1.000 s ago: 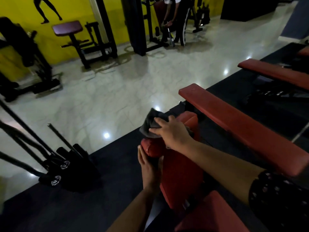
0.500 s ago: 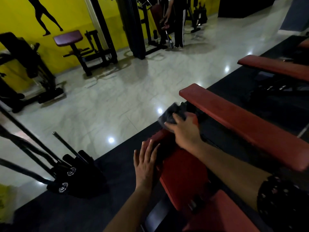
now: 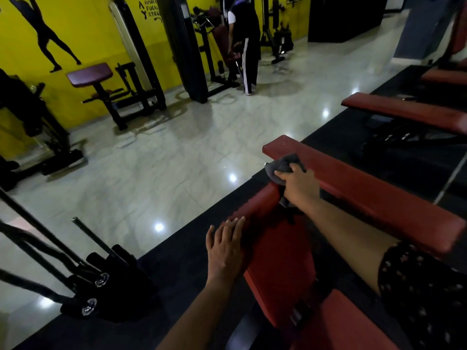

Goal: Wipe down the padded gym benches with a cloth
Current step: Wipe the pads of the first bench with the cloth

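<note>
Red vinyl padding close by in the head view. Grips with the right hand [image 3: 300, 188] a bunched grey cloth [image 3: 283, 165], fingers curled round it, at the top end of the tilted back pad [image 3: 278, 261], just against the near side of the long flat bench [image 3: 379, 198]. Rests the left hand [image 3: 225, 248] flat on the left edge of the same pad, fingers straight and a little spread, holding nothing. Crosses over the right part of this pad with the right forearm and a black dotted sleeve [image 3: 424, 286], so hides that part. Below, nearest to the camera, a red seat pad [image 3: 338, 322]. Further right, well apart, a second red bench [image 3: 409, 113]. Under the benches, a black mat [image 3: 177, 286]; on its left corner, a dark rack with bars [image 3: 83, 281] leaning out. Beyond, a shiny tiled floor [image 3: 164, 160], a maroon padded machine [image 3: 89, 74] by the yellow wall [image 3: 88, 26], and another person [image 3: 247, 46] standing at the equipment far behind.
</note>
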Motion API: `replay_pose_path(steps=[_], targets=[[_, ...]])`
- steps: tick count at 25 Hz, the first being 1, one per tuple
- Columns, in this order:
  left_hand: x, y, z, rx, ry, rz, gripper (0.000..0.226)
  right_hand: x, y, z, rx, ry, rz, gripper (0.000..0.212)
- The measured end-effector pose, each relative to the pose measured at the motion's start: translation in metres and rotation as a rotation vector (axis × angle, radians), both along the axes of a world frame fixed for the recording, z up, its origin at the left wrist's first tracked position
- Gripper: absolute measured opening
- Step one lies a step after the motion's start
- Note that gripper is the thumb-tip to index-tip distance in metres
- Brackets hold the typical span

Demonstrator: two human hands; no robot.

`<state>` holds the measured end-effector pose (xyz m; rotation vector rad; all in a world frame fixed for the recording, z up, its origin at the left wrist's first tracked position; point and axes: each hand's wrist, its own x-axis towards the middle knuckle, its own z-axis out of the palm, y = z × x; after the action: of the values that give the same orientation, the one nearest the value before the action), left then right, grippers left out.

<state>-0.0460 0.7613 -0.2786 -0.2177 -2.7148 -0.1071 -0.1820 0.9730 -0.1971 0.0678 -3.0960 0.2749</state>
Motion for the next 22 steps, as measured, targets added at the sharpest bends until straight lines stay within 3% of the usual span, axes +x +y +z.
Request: replay_pose_path(steps=[5,9,13,20,22], targets=[[-0.030,-0.011,0.015,-0.025,-0.026,-0.132,0.082,0.031,-0.028,-0.009,0.131,0.057,0.298,0.060],[-0.051,-0.017,0.019,-0.085,-0.215,-0.351,0.091,0.026,-0.014,-0.003,0.055,-0.079,0.005,0.081],[-0.063,-0.020,0.025,-0.151,-0.309,-0.447,0.094,0.041,-0.025,-0.016,0.044,-0.091,-0.014,0.083],[-0.060,-0.027,0.016,-0.051,-0.183,-0.545,0.067,0.088,-0.004,-0.014,-0.037,-0.114,-0.101,0.066],[-0.052,-0.021,0.011,-0.135,-0.089,-0.546,0.060,0.116,-0.006,-0.026,-0.058,-0.166,-0.156,0.065]])
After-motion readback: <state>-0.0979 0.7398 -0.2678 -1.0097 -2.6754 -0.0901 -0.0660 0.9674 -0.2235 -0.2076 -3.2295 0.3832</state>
